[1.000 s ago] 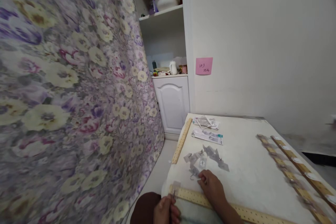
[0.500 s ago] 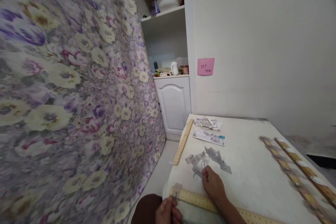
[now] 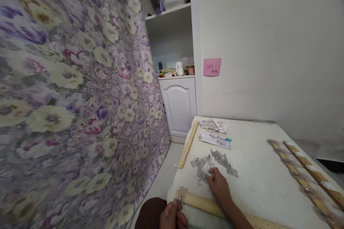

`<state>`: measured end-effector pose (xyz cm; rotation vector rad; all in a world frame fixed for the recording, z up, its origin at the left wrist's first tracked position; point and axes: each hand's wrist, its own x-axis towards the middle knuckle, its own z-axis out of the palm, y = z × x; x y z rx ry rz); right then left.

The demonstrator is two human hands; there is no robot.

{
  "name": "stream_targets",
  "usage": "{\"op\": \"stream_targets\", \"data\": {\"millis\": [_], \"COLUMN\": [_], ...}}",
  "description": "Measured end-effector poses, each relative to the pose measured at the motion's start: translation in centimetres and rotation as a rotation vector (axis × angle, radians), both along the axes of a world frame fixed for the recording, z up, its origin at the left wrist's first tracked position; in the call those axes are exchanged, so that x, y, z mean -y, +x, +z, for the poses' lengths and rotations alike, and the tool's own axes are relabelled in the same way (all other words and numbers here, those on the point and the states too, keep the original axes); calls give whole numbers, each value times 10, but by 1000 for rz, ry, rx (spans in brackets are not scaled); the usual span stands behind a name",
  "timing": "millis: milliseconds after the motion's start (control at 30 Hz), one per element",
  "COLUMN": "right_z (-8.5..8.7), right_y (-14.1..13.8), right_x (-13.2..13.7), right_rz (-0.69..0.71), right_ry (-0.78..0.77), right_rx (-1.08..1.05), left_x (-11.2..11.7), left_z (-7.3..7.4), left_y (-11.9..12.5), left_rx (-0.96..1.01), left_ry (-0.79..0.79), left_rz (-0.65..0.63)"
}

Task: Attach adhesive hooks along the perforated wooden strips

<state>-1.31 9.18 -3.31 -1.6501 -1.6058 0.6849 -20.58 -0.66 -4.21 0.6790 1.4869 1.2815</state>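
Note:
My left hand is at the near edge of the table, thumb and fingers pinched at the metal part of a clear-backed adhesive hook. This hook lies over the left end of a pale strip with rows of small holes. Farther in, my right hand reaches over the strip into a loose group of clear adhesive hooks. Its thumb and forefinger close on one clear hook; the fingers partly cover it. My right forearm hides part of the strip.
A second holed strip lies along the table's left edge. Packaged hooks and more packets lie behind the group. Two wooden strips bearing hooks run along the right side. A floral curtain hangs at left.
My right hand's fingertips have shifted slightly within the hook group, toward the clear hook. My left hand stays at the strip's end. The view has moved slightly.

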Motion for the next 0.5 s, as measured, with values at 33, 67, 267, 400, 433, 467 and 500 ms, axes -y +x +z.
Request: {"op": "stream_targets", "data": {"millis": [33,67,267,400,433,467,500], "right_z": [-1,-1,4,8,8,8,8], "right_y": [-1,-1,-1,9,12,16,20], "right_x": [-1,-3,-4,1,3,4,6], "right_rz": [-2,3,30,-14,-23,-28,-31], "right_ry": [-4,-10,-20,31,44,56,68], "right_rx": [-1,2,31,1,-11,-27,-45], "left_x": [0,-1,-1,2,3,5,7], "left_z": [-2,-4,-11,-10,-9,-6,-4], "left_y": [-1,-2,-5,-6,-6,-6,-5], "left_rx": [1,5,27,26,20,11,1], "left_ry": [-4,-7,16,19,23,34,49], "left_rz": [0,-3,-14,-15,-10,2,19]}}
